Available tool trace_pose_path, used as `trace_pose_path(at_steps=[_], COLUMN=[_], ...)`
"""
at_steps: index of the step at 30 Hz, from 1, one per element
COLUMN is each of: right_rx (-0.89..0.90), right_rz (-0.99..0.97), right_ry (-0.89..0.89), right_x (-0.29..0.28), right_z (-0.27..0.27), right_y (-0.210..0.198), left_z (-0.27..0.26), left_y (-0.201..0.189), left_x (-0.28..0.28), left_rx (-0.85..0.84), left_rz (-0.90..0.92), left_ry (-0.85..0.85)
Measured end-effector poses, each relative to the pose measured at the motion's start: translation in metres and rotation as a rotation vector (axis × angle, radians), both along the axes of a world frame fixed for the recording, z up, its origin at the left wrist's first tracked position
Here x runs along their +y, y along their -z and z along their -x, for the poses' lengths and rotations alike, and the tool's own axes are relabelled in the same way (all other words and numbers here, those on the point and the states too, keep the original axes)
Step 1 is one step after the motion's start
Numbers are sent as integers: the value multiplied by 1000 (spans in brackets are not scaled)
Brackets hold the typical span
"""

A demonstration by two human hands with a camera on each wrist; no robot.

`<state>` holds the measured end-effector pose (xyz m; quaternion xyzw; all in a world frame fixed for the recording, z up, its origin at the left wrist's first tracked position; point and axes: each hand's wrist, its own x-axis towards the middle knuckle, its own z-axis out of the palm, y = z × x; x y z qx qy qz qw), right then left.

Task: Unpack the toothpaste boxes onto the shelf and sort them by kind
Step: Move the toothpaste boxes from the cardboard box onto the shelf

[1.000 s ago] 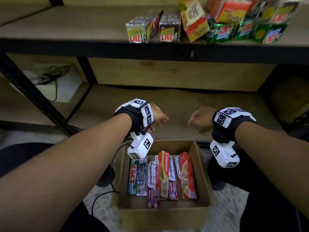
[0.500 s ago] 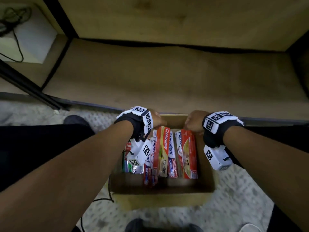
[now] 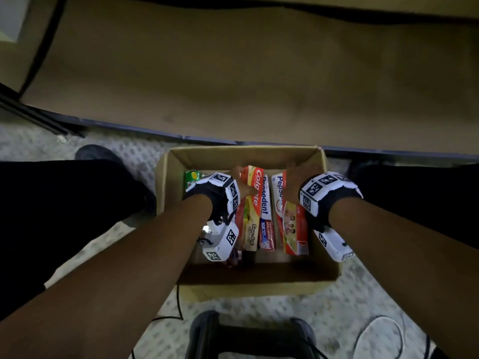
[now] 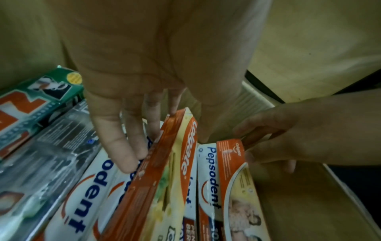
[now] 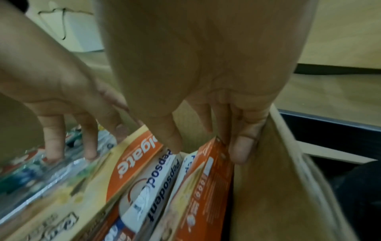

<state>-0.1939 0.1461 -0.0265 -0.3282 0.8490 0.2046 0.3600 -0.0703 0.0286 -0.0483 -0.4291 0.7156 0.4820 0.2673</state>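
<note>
Both hands reach into the carton (image 3: 329, 203) at frame centre: left hand (image 4: 132, 91) straddles the Colgate box (image 3: 250, 203), right hand (image 5: 206, 81) pinches another Colgate box (image 5: 204, 187), likely to lift them.

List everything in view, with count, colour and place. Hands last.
cardboard carton: one, brown, on the floor before the shelf.
centre Colgate box: one, red and yellow, on edge mid-carton.
right Colgate box: one, red, by the carton's right wall.
Pepsodent boxes: at least three, white, between and left of the Colgate ones.
Zact box: one, green, carton's far left.
silver box: one, beside the Zact box.
shelf board: one, tan, beyond the carton.
left hand: fingers and thumb pinch the centre Colgate box.
right hand: fingers and thumb pinch the right Colgate box.
</note>
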Motion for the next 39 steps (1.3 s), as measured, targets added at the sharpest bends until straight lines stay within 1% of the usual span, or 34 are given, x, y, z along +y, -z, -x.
trace_pose_path(at_steps=[1,2,5,7,9,12,15,17,18,21,24,26,29,31,35,39], right_rx=[28,48,69,54,33,29,7,-8,-45,-173,-267,-321,-336,-295,-242,-224], right_rz=[31,64,159,195,218,195,190,189,195,236,355,406,429,431,476,572], right_ry=[-15,-10,65,93,137,99,120,180,239,396,573,635,650,644,658,670], right_x=[1,3,6,11,14,17,16,17,17,21,28,32,35,37,43,46], right_z=[-5,-9,-14,-15,-18,-22,-23,-24,-24,-26,-33,-38,-46,-50,-56,-59], right_y=[-1,-1,-2,-1,-1,0,4,7,10,17,18,20,22,24,31,35], left_z=[-1,-4,-7,-7,-5,-9,-11,-12,-13,-19,-29,-34,-40,-42,-41,-40], left_y=[16,21,3,3,4,7,3,0,-1,1,3,1,-4,-4,-1,3], left_x=[-1,-1,4,5,6,4,4,6,9,13,16,15,12,10,12,19], left_rx=[10,20,52,57,56,79,64,45,56,115,178,178,172,201,209,244], left_rz=[17,48,116,96,129,150,173,192,170,105,55,-31,-140,-174,-151,-78], left_ry=[0,12,75,52,87,126,194,266,275,222,138,60,-37,-34,11,34])
